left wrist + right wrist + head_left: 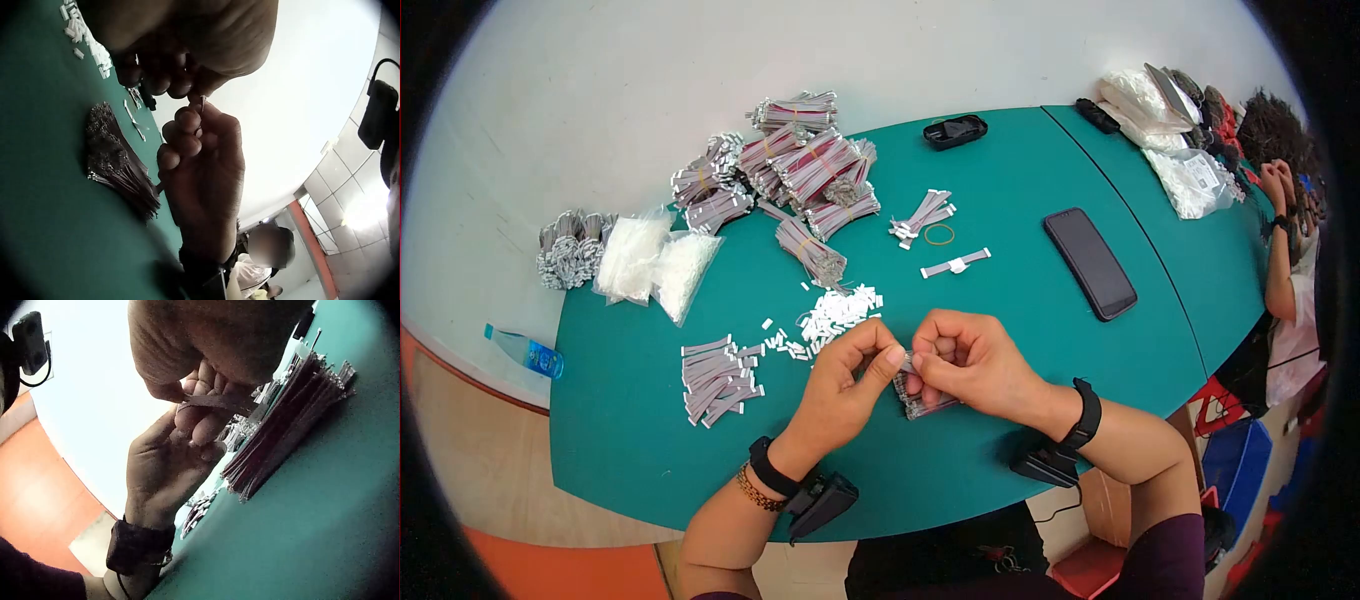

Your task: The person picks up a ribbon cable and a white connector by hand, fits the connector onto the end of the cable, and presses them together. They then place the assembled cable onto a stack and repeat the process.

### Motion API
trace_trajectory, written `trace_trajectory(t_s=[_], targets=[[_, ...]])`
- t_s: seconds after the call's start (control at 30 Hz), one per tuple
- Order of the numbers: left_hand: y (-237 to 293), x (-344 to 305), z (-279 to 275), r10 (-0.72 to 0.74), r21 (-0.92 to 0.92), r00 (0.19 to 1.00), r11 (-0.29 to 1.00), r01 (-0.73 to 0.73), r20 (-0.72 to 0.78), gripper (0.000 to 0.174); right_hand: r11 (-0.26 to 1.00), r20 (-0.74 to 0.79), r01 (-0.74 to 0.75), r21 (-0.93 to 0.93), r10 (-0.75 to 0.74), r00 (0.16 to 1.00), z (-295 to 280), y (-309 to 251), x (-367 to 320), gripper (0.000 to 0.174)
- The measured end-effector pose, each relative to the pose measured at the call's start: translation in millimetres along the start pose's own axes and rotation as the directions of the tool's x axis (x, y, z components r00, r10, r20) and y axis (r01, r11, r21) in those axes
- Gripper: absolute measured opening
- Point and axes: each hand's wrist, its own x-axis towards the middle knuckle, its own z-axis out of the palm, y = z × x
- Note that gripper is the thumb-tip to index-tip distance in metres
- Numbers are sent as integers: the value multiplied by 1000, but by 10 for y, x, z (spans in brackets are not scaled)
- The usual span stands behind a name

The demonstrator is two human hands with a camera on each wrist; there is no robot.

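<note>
Both hands meet over the front of the green table. Thumb and fingers of my right hand [980,365] pinch a short flat ribbon cable [219,401], which runs across the fingers in the right wrist view. My left hand [840,385] pinches at the cable's end, its thumb and forefinger right against the right fingertips. A small pale end piece [203,99] shows there in the left wrist view; cannot tell if it is a separate connector. Just under the hands lies a bundle of grey-brown ribbon cables [281,425], partly hidden by the right hand in the head view.
White connector housings [840,312] lie heaped beyond the left hand. Ribbon cables with white ends [718,378] are spread at left. Banded cable bundles [815,165] and bags of white pieces [635,258] stand behind. A phone [1090,262] lies at right; another person [1280,270] sits farther right.
</note>
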Motion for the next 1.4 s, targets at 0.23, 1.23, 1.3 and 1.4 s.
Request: trace_trajectory(t_s=[0.23,1.23,1.3,1.4], targets=[[-43,5,-21,-119,-182,991,975,127,54,21,1000,9,-14,-13,14,1000,4,-49,-7,8],[4,8,-28,-46,-9,996,999,46,71,22,999,22,-51,-9,51,998,-8,-16,6,9],[14,9,-21,-79,-62,993,995,84,85,22,997,8,-62,-45,62,998,13,-73,-11,9],[25,11,-1,-91,-114,992,988,100,83,22,1000,-4,-18,-12,18,1000,15,-24,-4,10]])
